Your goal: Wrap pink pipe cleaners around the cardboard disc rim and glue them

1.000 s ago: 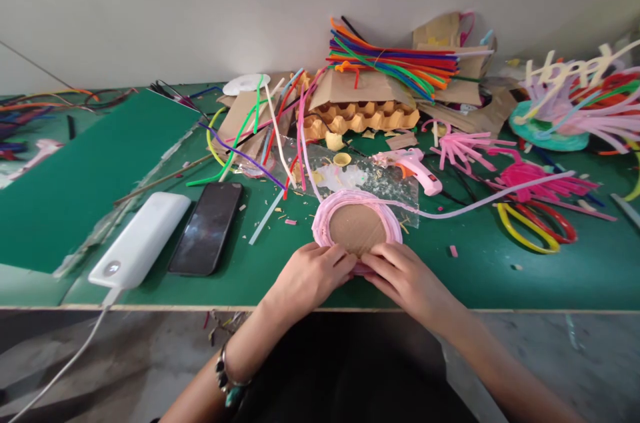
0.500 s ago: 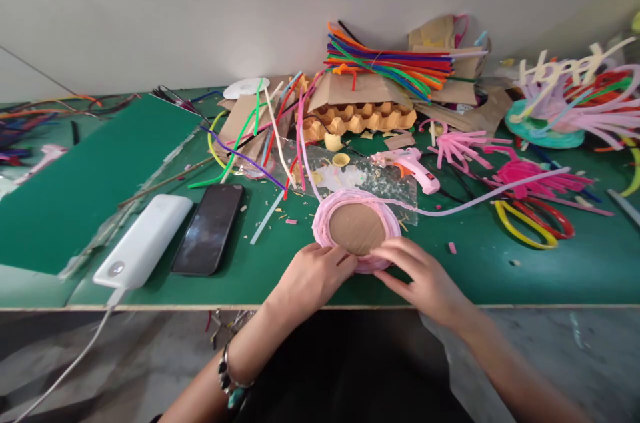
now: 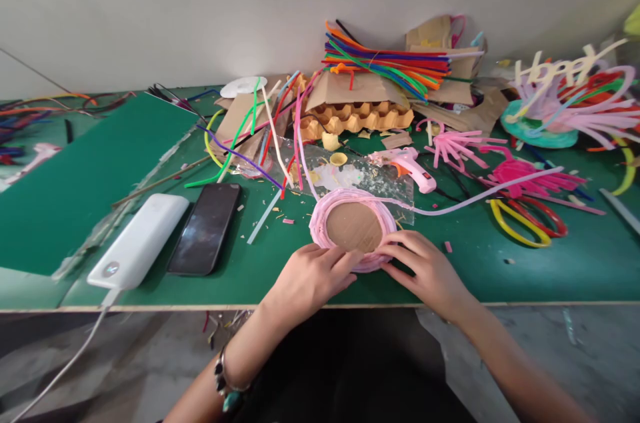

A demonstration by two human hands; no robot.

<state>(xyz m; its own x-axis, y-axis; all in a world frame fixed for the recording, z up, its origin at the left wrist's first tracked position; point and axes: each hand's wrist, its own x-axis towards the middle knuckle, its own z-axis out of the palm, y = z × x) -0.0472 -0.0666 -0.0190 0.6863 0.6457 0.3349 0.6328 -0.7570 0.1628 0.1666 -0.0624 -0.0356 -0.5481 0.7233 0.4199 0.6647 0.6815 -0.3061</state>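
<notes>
A round piece wound with pale pink pipe cleaners (image 3: 325, 210) lies near the table's front edge, with a bare cardboard disc (image 3: 354, 226) in its middle. One long pale strand (image 3: 470, 202) runs from it to the right, another rises from its back left. My left hand (image 3: 315, 276) grips the ring's front left rim, fingers bent over it. At the front right, my right hand (image 3: 425, 270) pinches the rim between thumb and fingers. The fingertips of both hands are close together on the front rim.
Behind the ring lie a pink glue gun (image 3: 413, 166), an egg carton (image 3: 360, 118) and a bundle of coloured pipe cleaners (image 3: 385, 63). A phone (image 3: 206, 230) and a white power bank (image 3: 140, 240) are at left. Pink pipe-cleaner pieces (image 3: 525, 178) and yellow loops (image 3: 515, 226) lie right.
My left fingers have stretched a little further over the ring's front rim. My right fingers have shifted slightly along the rim, to its right side. The whole view has moved slightly.
</notes>
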